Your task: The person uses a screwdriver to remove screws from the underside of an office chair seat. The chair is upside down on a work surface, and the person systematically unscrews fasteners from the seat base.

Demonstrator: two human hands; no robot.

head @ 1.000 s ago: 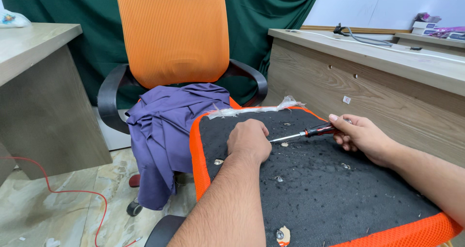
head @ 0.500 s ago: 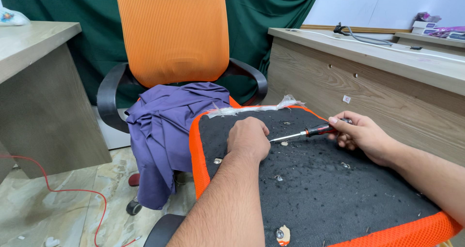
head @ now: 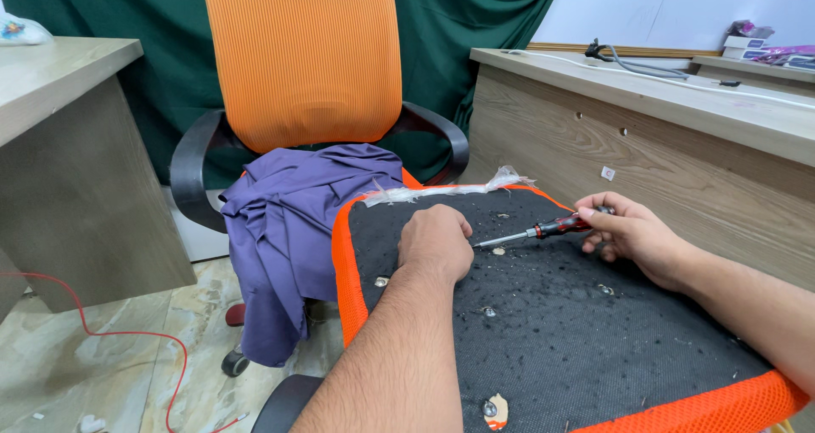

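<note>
The person leans over an upturned seat cushion (head: 560,331), black mesh underside up with an orange fabric edge. The right hand (head: 632,238) holds a screwdriver (head: 543,229) by its red-and-black handle, fingers closed around it, the metal shaft running left and slightly down across the black surface. The tip meets the left hand (head: 435,242), which rests curled on the cushion, knuckles up; whether those fingers pinch anything, I cannot tell. Small metal fittings and pale crumbs are scattered over the black mesh. A strip of clear plastic (head: 450,188) lies along the cushion's far edge. Behind stands an orange office chair (head: 301,59) with a purple cloth (head: 289,221) draped over its seat.
</note>
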